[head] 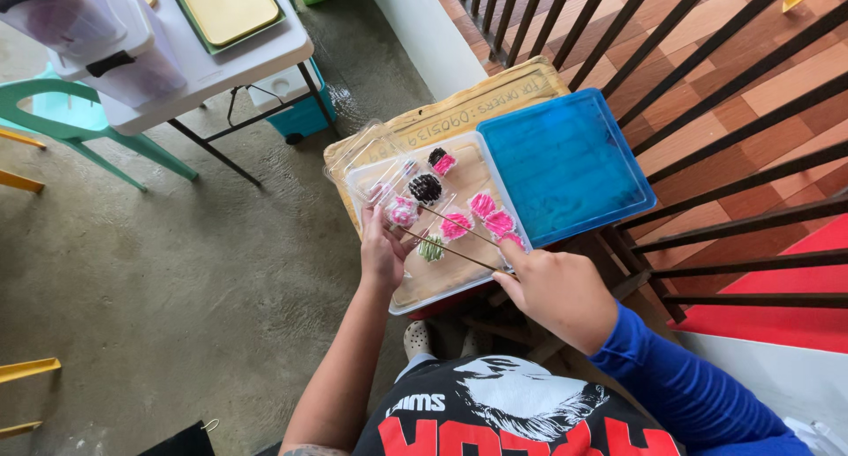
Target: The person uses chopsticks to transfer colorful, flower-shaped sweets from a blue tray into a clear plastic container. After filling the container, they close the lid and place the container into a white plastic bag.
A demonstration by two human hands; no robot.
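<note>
- A bare concrete floor (177, 270) runs under everything here, with dark railing bars (707, 85) on the right and red and brown tiles beyond them
- The left hand (382, 254) rests on the near-left edge of the clear tray (442, 284), fingers curled onto a pink wrapped piece (403, 212); I cannot tell whether it truly grips it or only touches it
- The right hand (558, 290), in a blue sleeve (689, 390), is closed in a pinch on a thin stick (446, 249) that lies slantwise across the tray toward the left hand
- The stick is slim, pale brown and straight; its far end sits close to the left fingers
- To my eye the stick's tip could jab the left fingers, being so near them
- The wrapped pieces look light and loose, so a nudge from the stick might roll one off the tray
- The tray holds several small pieces: pink ones (491, 216), a black one (425, 188), a green one (431, 248), on a tan liner
- The tray overhangs the near edge of its support, so pressing there could tip it, I'd judge
- Just right of the tray lies a blue lid (565, 160), both on a yellowish board (477, 98)
- Far left stands a white folding table (256, 54) carrying a yellow tray (225, 5) and clear bins (97, 32), with a green chair (79, 111) beside it
</note>
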